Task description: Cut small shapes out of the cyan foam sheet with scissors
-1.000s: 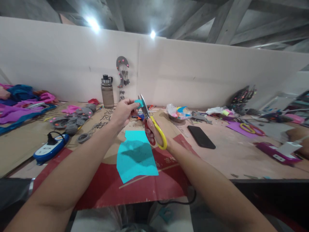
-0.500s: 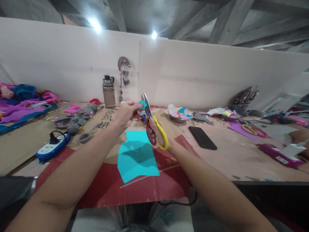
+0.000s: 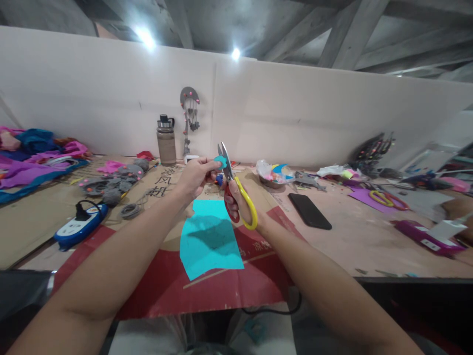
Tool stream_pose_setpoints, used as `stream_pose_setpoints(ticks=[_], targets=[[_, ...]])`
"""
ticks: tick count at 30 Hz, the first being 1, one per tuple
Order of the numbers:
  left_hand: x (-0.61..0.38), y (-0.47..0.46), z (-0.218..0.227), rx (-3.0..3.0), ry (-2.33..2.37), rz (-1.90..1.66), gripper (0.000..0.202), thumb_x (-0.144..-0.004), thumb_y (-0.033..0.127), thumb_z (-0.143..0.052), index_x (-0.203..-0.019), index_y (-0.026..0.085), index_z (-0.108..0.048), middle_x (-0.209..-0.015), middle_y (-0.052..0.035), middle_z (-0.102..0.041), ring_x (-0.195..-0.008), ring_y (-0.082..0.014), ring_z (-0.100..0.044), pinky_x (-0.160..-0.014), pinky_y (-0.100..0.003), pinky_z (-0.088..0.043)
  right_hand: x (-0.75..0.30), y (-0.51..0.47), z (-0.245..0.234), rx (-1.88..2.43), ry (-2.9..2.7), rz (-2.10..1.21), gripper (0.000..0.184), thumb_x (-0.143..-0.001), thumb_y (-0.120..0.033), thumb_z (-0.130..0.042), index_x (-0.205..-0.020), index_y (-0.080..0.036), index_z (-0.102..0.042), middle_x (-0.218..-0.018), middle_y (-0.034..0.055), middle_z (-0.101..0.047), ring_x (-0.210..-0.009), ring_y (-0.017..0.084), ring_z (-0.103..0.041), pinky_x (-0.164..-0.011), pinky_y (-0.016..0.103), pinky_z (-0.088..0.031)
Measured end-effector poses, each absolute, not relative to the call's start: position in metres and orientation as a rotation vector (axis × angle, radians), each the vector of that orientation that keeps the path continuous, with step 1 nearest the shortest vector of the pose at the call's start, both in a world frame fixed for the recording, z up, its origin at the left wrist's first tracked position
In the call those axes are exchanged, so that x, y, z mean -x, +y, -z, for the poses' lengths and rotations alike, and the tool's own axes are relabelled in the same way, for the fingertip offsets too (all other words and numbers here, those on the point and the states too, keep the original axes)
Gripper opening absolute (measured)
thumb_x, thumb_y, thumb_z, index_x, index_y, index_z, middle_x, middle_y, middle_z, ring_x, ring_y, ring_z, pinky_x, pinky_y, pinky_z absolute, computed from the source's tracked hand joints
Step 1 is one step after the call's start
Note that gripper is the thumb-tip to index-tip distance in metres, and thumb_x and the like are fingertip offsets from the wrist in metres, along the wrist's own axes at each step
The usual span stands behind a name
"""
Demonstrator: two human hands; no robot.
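Between the thumb and fingers of my left hand (image 3: 197, 176) is a small turquoise cut-out piece (image 3: 220, 161), felt or paper. My right hand (image 3: 236, 199) is closed round the red and yellow handles of a pair of scissors (image 3: 248, 204). Their blades point up and stand slightly apart, with the small piece at the blades. Below both hands a larger turquoise sheet (image 3: 210, 241) with a notched upper left edge lies flat on a red and brown cardboard (image 3: 155, 286).
A water bottle (image 3: 166, 140) stands by the white partition (image 3: 295, 108). At left lie a blue power strip (image 3: 81, 224) and grey felt pieces (image 3: 111, 185). To the right are a black phone (image 3: 309, 211), a purple power strip (image 3: 424, 236) and another pair of scissors (image 3: 382, 198).
My left hand has shifted slightly right and turned the small turquoise piece a little against the scissor blades. The right hand stays almost in place.
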State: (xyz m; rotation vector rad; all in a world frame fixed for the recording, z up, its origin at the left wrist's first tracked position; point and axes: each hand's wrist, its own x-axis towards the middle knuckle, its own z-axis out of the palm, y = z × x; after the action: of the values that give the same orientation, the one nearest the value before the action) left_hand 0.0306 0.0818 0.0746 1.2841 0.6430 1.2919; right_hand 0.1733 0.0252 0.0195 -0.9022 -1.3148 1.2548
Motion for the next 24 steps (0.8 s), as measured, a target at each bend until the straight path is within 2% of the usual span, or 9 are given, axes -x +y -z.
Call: stream_pose_setpoints(ticks=[10,16,24], targets=[[-0.030,0.082,-0.075,-1.214,0.616,-1.282,0.024,-0.061,0.022,-0.082,-0.062,0.016,-0.059,-0.054,0.0034,-0.055,-0.047,-0.0056,-0.048,-0.048,-0.019,-0.040,-0.173,0.026,-0.018,0.893,-1.304,-1.229,0.064,-0.077,-0.082,-0.064,-0.095,-0.022,-0.052,-0.057,-0.0116,-0.037,-0.037,0.004,-0.031,-0.031,0.017,-0.027],[-0.027,0.081,-0.081,-1.192,0.646,-1.362,0.023,-0.062,0.018,-0.077,-0.068,0.017,-0.055,-0.065,-0.0003,-0.066,-0.054,-0.0089,-0.060,-0.051,-0.019,-0.043,-0.178,0.030,-0.014,0.895,-1.377,-1.184,0.063,-0.081,-0.083,-0.057,-0.098,-0.023,-0.052,-0.059,-0.0103,-0.039,-0.037,0.006,-0.035,-0.031,0.020,-0.030],[-0.024,0.078,-0.088,-1.256,0.673,-1.418,0.014,-0.064,0.012,-0.070,-0.067,0.017,-0.056,-0.060,0.0019,-0.060,-0.047,-0.0046,-0.044,-0.047,-0.017,-0.035,-0.181,0.035,-0.012,0.853,-1.535,-1.038,0.060,-0.087,-0.081,-0.051,-0.097,-0.022,-0.052,-0.056,-0.0094,-0.041,-0.039,0.008,-0.039,-0.037,0.024,-0.031]])
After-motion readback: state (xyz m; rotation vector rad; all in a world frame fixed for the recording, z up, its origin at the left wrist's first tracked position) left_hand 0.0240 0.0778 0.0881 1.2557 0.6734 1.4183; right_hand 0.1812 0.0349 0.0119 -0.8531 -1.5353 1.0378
